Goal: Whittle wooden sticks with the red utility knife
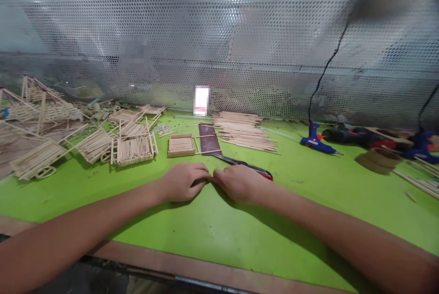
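My left hand (185, 182) and my right hand (242, 184) meet low over the green tabletop (212, 225), their fingertips nearly touching. Fingers on both are pinched together; whatever lies between them is too small or hidden to name. Just behind my right hand lies a box cutter (255, 170), partly covered by it, its blade out toward the upper left. Beyond the blade is a dark brown flat strip (209, 137). A small rectangular box of thin wooden sticks (181, 145) rests beyond my left hand, with a few loose sticks at its right side.
Loose wooden sticks (245, 129) form a pile at the back centre. Several stick-built pieces (133, 147) crowd the left side. On the right are a blue glue gun (315, 141) with a cord and a tape roll (377, 160). A perforated metal panel (219, 33) borders the back.
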{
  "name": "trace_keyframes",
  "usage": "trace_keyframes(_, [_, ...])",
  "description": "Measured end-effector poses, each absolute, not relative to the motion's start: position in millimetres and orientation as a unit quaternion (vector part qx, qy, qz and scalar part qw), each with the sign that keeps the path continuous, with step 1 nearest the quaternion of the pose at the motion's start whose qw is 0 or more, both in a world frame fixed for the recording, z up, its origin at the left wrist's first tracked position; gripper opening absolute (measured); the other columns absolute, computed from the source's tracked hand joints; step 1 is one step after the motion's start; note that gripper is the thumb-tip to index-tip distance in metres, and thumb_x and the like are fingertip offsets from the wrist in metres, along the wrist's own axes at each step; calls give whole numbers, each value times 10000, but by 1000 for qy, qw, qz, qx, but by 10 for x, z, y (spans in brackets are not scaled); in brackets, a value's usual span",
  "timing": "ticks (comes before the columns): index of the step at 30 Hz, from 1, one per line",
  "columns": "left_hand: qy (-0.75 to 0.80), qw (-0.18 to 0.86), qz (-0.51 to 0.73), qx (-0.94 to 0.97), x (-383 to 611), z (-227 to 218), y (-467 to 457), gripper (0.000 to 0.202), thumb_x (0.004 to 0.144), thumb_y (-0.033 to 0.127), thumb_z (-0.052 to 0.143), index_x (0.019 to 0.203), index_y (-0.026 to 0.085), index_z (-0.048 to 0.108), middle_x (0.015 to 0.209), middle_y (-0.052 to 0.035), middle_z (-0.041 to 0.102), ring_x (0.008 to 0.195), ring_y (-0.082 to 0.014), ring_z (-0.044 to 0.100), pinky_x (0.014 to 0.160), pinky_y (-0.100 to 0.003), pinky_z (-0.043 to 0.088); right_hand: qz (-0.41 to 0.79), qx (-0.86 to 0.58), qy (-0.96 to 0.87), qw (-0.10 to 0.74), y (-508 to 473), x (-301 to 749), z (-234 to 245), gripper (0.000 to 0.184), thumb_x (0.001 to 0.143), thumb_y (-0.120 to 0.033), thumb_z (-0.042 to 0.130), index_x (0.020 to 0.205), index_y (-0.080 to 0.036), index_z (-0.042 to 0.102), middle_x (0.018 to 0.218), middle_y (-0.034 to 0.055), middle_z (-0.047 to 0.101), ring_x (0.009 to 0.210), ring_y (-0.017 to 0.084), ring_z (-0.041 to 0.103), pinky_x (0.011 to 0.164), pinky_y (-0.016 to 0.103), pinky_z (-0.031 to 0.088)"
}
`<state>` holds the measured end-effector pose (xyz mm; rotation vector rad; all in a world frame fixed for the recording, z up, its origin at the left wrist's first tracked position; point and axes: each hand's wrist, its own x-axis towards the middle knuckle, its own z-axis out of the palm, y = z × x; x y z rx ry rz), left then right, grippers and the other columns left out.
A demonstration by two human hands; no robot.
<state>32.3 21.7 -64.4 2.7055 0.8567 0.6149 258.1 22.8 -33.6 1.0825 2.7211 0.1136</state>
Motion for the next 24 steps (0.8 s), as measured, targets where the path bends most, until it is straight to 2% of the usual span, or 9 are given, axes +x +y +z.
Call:
trace_keyframes(3, [302, 124, 199, 924, 335, -632, 203, 277, 985, 193, 546, 1173, 180, 748, 1130, -70, 752, 953, -225, 708, 853, -359, 581, 11, 385, 921, 63, 243, 2622, -403, 323, 1108, -340, 382, 983, -174, 629, 812, 75, 727, 666, 213, 673, 588, 310, 368])
trace_keyframes(7, [299, 117, 192, 927, 323, -613, 204, 293, 992, 214, 542, 1207, 180, 739, 1155, -83, 745, 986, -236, 702, 863, -372, 581, -11, 386, 920, 66, 276, 2635, -423, 243, 1093, -290, 428, 1007, -183, 629, 903, 77, 738, 761, 225, 689, 635, 306, 392])
trace_keyframes(12, [305, 96, 171, 932, 307, -610, 184, 330, 1013, 249, 523, 1261, 192, 733, 1202, -101, 728, 971, -247, 707, 850, -380, 575, -25, 385, 921, 54, 308, 2648, -438, 347, 1120, -371, 370, 1044, -182, 651, 852, 78, 735, 706, 218, 657, 640, 317, 407])
trace_keyframes(17, [310, 98, 160, 932, 321, -626, 232, 319, 1023, 267, 516, 1190, 184, 775, 1216, -96, 724, 910, -233, 718, 811, -358, 570, -26, 353, 933, 60, 356, 2655, -425, 301, 1091, -295, 413, 1106, -181, 692, 832, 90, 746, 642, 207, 625, 596, 321, 379])
trace_keyframes(24, [282, 67, 141, 947, 333, -568, 270, 301, 991, 260, 547, 1124, 162, 798, 1245, -105, 716, 819, -201, 710, 758, -326, 562, -19, 350, 933, 85, 368, 2612, -333, 321, 1088, -288, 417, 1159, -183, 712, 835, 97, 759, 640, 206, 638, 596, 306, 375])
